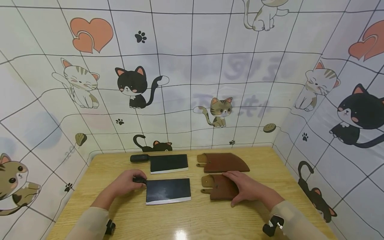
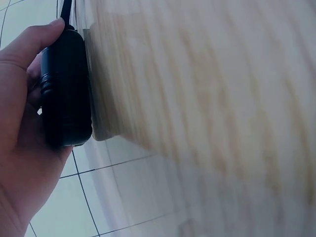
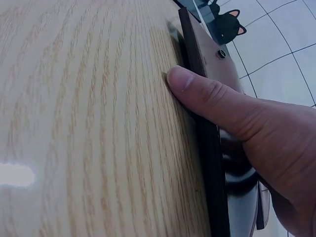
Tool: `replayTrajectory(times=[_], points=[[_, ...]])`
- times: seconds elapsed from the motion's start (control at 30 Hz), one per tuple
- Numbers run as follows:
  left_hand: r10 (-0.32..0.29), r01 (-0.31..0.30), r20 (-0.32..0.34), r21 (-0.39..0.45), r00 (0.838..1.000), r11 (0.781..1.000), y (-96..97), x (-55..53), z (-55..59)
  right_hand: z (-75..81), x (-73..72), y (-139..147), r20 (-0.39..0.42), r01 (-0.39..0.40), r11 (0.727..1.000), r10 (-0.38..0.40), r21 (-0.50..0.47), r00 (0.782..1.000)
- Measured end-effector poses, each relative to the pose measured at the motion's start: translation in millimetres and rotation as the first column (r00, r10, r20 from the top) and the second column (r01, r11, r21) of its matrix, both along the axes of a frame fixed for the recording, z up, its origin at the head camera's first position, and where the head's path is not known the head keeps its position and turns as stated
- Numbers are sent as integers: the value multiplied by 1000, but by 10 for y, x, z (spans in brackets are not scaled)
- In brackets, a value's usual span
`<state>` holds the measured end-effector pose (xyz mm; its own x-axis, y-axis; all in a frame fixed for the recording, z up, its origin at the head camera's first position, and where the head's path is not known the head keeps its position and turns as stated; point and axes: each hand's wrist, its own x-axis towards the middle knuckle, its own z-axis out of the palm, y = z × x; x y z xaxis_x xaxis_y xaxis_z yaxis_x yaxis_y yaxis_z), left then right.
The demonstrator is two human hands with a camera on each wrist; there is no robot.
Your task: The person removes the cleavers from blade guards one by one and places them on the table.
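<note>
My left hand point(image 1: 130, 182) grips the black handle point(image 2: 66, 91) of the nearer cleaver point(image 1: 168, 190), whose dark rectangular blade points right with its pale edge toward me. In the left wrist view the thumb lies along the handle close over the wood. At the right, my right hand point(image 1: 247, 186) spans the nearer brown leather knife sheath point(image 1: 220, 191), thumb at its near edge and fingers at its far edge. The thumb presses beside the dark sheath edge point(image 3: 215, 168) in the right wrist view. The hand covers the sheath's right end.
Behind the held cleaver lies a second cleaver point(image 1: 169, 163), handle to the left. A second brown sheath point(image 1: 226, 162) with a slanted end lies behind the other sheath. All rest on a wooden table point(image 1: 192, 221), walled by cloth point(image 1: 177, 116) printed with cats.
</note>
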<state>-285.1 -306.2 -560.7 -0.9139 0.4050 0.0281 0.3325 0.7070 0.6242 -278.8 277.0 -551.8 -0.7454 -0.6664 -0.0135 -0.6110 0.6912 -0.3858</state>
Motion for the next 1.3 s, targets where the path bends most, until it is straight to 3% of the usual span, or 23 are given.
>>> replayTrajectory(times=[0.27,0.53,0.9,1.17,1.3], points=[[21,-21,39,0,999,1000,17,-5,10,-4,-17,3,50,9,1000,-9,4,999],[13,-13,27,-3,1000,1000,34,-22,19,-15,-24,22,4,-8,1000,8,-2,1000],[8,-7,36,-7,999,1000,57,-13,51,8,-13,19,10,10,999,-9,-47,1000],[-8,6,-30,-63,1000,998,79,30,36,-44,29,21,14,85,982,-84,-168,996],[7,-15,-94,-82,996,997,58,75,33,-88,50,48,-45,121,969,-134,-216,990]])
